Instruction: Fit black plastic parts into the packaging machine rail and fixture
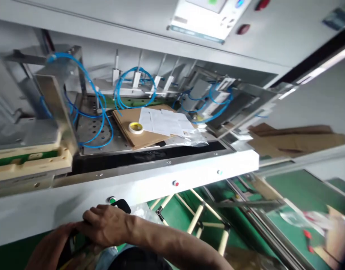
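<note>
My right fingers (pixel 90 214) curl over at the end of the right hand (pixel 106 225); tips hidden, can't tell what they grip. Left hand (pixel 50 249) is blurred, right next to it; can't tell how far open its fingers are. Dark object (pixel 71 245) sits between both hands, mostly covered, can't identify it. Just beyond my right fingers: green button (pixel 112 200) on the white front panel (pixel 149 187), black rounded piece (pixel 123 206) beside the wrist. Red button (pixel 175 183) further right. Past the panel: cardboard (pixel 124 127) carrying a tape roll (pixel 136 128) and white papers (pixel 166 122), blue tubing (pixel 109 129) left of it. Farthest from the fingers, up top: lit screen (pixel 200 18).
</note>
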Demonstrator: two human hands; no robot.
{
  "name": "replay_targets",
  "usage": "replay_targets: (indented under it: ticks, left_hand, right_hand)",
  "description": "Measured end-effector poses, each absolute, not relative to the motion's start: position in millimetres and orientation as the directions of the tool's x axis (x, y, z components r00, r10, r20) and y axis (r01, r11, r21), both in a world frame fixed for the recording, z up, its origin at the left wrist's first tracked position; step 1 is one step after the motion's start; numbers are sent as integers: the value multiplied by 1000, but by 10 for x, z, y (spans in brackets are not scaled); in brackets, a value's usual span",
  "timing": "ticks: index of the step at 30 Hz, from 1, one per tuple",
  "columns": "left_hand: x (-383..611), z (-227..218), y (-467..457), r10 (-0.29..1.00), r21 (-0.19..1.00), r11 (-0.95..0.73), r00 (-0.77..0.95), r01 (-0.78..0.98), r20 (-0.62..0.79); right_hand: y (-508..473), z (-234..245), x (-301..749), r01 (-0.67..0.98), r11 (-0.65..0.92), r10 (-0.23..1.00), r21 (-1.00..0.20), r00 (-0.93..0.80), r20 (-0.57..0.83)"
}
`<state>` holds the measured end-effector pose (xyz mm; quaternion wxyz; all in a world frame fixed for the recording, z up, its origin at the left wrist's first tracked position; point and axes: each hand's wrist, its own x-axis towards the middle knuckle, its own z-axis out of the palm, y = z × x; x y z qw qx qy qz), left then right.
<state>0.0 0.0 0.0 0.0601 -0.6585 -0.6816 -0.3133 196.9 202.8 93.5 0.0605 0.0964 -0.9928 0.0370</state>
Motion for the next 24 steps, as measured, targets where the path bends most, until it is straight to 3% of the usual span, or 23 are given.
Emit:
replay_targets:
  ticks: [2,4,6,8,10,12,17,24]
  left_hand:
    - [137,-2,267,844,211,-211,69,954,532]
    - [304,66,517,823,166,-236,106,957,558]
    - [476,190,750,815,177,-176,43,968,578]
    - [634,338,976,803,213,-69,-73,975,592]
    - [769,477,1203,787,248,23,-170,968,593]
    - [878,589,1429,781,255,66,-209,965,589]
    - [1060,750,1907,809,122,-17,-58,992,584]
    - [1243,777,2250,816,81,-193,114,978,567]
  right_hand:
    - [2128,974,2227,-142,989,-134,-35,-977,168]
    - [2215,1021,2492,-78,997,-68,-29,-960,271]
    - [2274,1020,2797,19,996,57,-88,-895,443]
    - [2318,933,3143,207,956,293,-209,-741,605]
    - [2379,752,3492,429,843,527,-325,-542,655]
    - [2476,509,3797,595,730,645,-336,-437,626]
    - [2759,3,4210,747,635,696,-195,-444,565]
    - [2881,-82,4290,793,567,732,-224,-360,578]
